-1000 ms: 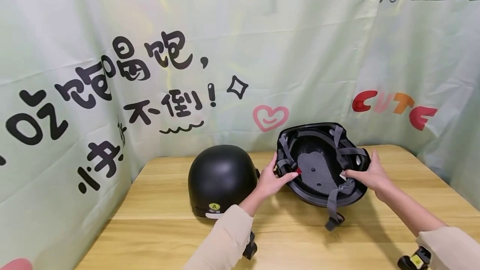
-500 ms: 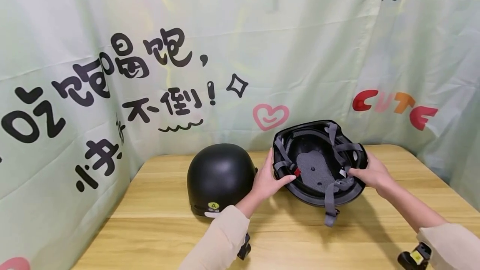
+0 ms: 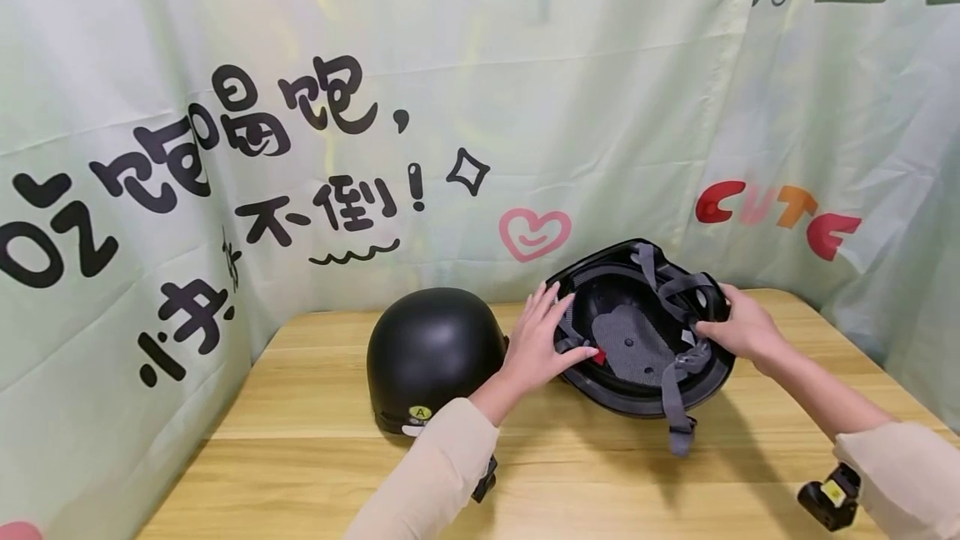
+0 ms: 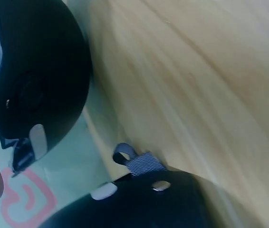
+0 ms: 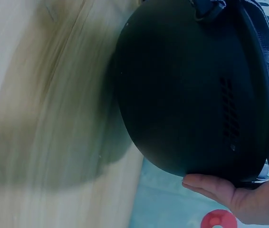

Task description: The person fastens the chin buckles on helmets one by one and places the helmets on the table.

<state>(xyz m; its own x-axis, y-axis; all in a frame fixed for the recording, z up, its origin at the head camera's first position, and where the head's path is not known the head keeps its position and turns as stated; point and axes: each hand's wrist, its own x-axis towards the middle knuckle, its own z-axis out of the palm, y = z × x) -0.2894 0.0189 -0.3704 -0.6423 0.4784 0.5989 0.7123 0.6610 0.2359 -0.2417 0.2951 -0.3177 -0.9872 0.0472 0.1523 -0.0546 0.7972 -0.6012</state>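
An upturned black helmet [image 3: 637, 390] with grey straps [image 3: 675, 390] and a grey pad inside is tilted above the wooden table [image 3: 315, 440]. My left hand [image 3: 551, 340] grips its left rim, thumb inside next to a small red buckle [image 3: 597, 356]. My right hand [image 3: 731, 327] grips the right rim and a strap. In the right wrist view the helmet shell [image 5: 191, 95] fills the frame, with my fingers [image 5: 215, 186] under its edge. The left wrist view shows the same helmet [image 4: 34, 80] at upper left.
A second black helmet [image 3: 435, 352] sits dome up on the table just left of my left hand; it also appears as the second helmet [image 4: 139, 204] at the bottom. Printed fabric [image 3: 300, 148] walls the table at the back and both sides. A black wrist mount [image 3: 828, 502] shows at lower right.
Both hands have turned the upturned helmet so its opening faces more upward. My left fingers have slid over the rim, and the hanging strap has swung a little right.
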